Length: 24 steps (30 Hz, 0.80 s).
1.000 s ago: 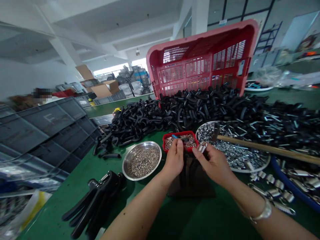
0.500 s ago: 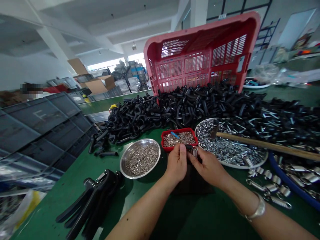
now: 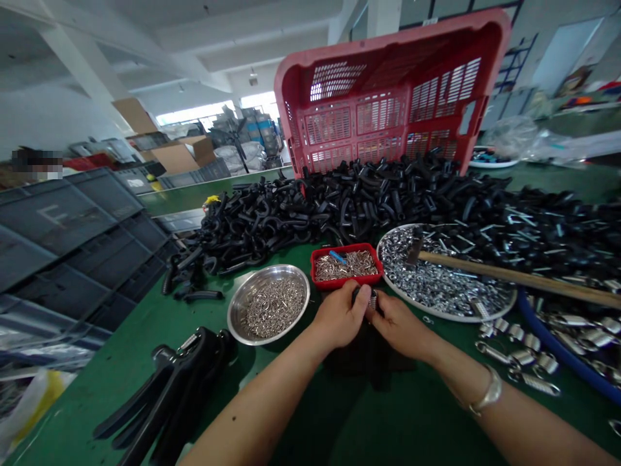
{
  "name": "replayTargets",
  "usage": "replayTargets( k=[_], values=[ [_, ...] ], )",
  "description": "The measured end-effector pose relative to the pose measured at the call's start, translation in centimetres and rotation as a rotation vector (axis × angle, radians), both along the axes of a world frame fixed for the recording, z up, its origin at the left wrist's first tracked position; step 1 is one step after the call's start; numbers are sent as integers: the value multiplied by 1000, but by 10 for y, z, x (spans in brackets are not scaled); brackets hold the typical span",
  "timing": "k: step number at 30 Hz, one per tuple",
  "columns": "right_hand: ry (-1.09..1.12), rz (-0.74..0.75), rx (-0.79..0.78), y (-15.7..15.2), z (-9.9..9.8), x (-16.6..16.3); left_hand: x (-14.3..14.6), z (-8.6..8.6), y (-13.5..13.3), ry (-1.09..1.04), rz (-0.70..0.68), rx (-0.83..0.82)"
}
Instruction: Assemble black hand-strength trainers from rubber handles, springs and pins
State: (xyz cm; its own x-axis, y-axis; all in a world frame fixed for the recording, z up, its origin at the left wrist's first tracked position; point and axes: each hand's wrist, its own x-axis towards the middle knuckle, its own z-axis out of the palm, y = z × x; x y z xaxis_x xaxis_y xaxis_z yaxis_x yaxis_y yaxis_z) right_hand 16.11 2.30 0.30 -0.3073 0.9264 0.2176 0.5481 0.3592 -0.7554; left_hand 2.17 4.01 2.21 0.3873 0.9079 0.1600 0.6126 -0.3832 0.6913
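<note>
My left hand (image 3: 339,317) and my right hand (image 3: 400,327) meet over a dark block (image 3: 369,356) on the green table (image 3: 369,421). Between their fingertips they pinch a small metal spring (image 3: 372,299) against a black plastic piece (image 3: 359,294). Both hands are closed on these parts. Just beyond them stands a small red tray (image 3: 347,264) of thin metal pins. A steel bowl (image 3: 269,304) of small rings sits to the left.
A wide steel dish (image 3: 446,285) of shiny parts lies on the right with a wooden-handled hammer (image 3: 509,277) across it. Behind, black handles (image 3: 369,207) are heaped before a tipped red crate (image 3: 388,97). Assembled black grips (image 3: 169,395) lie front left; loose springs (image 3: 519,359) right. Grey crates (image 3: 72,239) are stacked left.
My right hand brought the spring down and left to meet my left hand. Both hands sank toward the dark block, and the view tilted slightly downward.
</note>
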Motion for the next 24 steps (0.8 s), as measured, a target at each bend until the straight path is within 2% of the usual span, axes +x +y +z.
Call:
replayTargets(
  k=[4,8,16,24],
  values=[
    [198,3,-102,11,-9,3,13,3,-9,223,106,83],
    [256,-103,-163,17,-8,7,22,1,-24,185,161,149],
    [310,-85,-227,5,-11,4,13,-12,-28,150,116,73],
    [644,-141,-603,-7,-14,-7,17,-20,-22,268,90,102]
  ],
)
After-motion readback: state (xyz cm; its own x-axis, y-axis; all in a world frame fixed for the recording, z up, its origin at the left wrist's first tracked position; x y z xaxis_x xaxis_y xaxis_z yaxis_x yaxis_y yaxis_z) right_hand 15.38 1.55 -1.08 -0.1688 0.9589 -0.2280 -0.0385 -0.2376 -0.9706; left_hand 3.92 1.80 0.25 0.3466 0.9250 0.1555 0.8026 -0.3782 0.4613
